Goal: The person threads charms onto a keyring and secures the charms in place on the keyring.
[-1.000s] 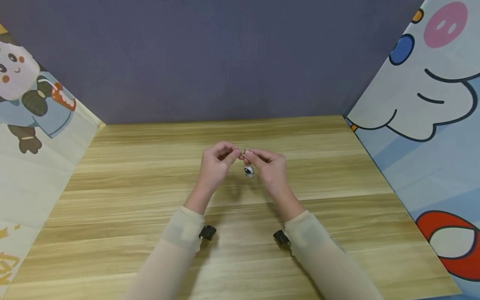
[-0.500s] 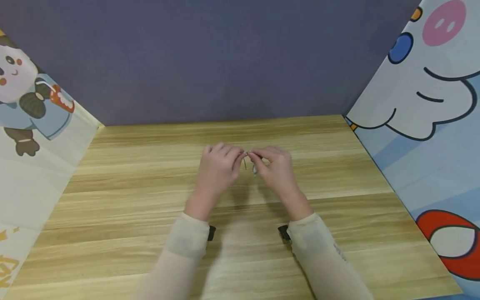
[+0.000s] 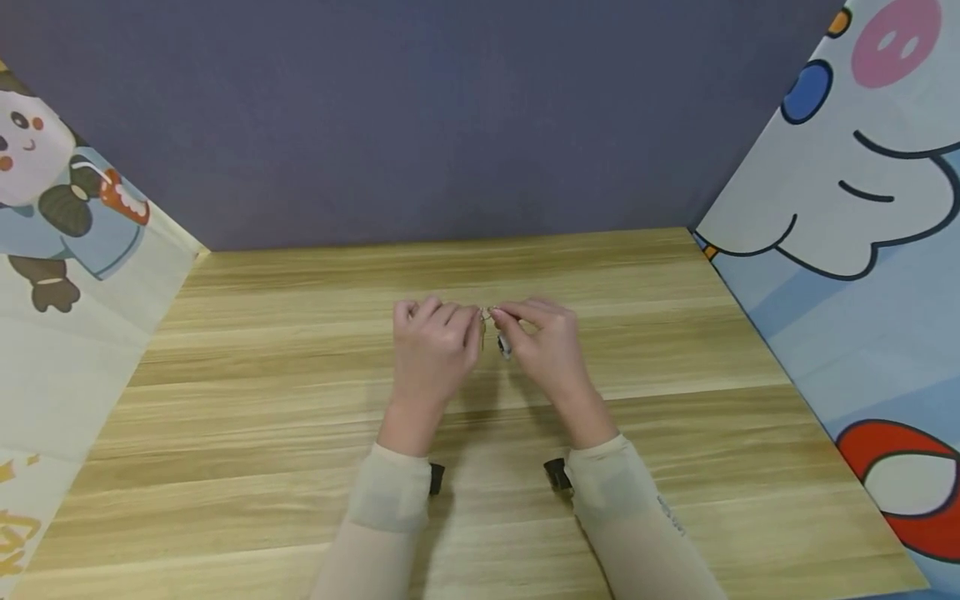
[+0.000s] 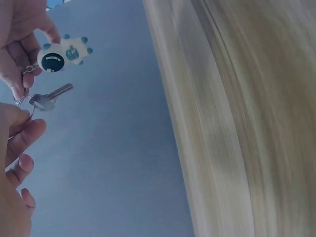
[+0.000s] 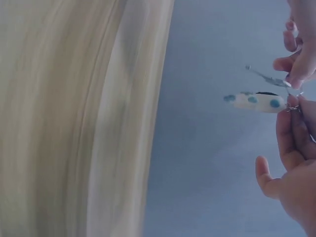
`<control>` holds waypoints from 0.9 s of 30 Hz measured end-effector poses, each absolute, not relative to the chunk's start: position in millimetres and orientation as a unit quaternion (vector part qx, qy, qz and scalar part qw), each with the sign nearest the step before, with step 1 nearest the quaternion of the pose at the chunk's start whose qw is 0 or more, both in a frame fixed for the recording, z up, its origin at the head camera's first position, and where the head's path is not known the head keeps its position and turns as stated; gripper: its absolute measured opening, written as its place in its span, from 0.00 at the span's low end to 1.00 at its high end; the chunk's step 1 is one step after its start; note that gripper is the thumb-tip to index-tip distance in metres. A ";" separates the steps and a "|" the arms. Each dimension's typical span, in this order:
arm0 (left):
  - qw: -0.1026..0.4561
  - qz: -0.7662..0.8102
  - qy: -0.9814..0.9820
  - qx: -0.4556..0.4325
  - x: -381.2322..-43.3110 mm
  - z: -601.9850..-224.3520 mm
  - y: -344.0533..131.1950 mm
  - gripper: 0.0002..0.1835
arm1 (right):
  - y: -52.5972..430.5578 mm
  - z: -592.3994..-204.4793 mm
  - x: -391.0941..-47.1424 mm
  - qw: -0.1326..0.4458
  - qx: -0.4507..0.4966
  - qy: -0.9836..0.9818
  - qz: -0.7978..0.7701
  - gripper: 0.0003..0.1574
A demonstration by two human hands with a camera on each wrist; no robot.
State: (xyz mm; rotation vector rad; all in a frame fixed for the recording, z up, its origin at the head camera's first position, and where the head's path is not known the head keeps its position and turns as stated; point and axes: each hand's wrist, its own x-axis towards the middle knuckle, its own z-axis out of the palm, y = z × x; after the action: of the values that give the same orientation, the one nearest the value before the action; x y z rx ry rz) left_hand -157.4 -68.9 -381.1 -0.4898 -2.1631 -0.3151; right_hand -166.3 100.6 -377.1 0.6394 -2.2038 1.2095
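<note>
Both hands meet above the table in the head view. The left hand (image 3: 433,350) pinches a thin metal key ring (image 4: 32,113) between thumb and index finger. From that ring a silver key (image 4: 60,92) sticks out, also showing in the right wrist view as a thin key (image 5: 264,75). Opposite, the right hand (image 3: 551,342) pinches the other side of the ring with thumb and fingertips. Beside its fingers a white astronaut charm (image 4: 53,60) with a dark visor and teal spots hangs by a short chain (image 5: 293,107). The fingers partly hide the ring.
A wood-grain table (image 3: 262,400) lies beneath the hands. A grey-blue panel (image 3: 450,125) rises at its back. Cartoon-printed walls stand on the left (image 3: 97,350) and right (image 3: 825,225). Small black cameras (image 3: 557,473) are strapped at the wrists.
The left hand has turned so its back faces up, and it has come slightly nearer the body. The key now hangs in sight between the hands; the charm has swung and turned.
</note>
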 end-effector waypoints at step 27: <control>0.286 -0.564 -0.774 -0.040 -148.5 -381.1 -39.6 0.07 | 90.4 -380.2 -157.7 0.101 0.004 -0.699 0.708 0.10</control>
State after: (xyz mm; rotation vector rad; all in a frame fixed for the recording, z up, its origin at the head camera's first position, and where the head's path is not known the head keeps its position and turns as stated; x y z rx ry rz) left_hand -148.5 -39.6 -381.1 -0.1075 -2.0680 -1.5072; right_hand -157.7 90.4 -380.2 0.0111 -2.0657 2.0923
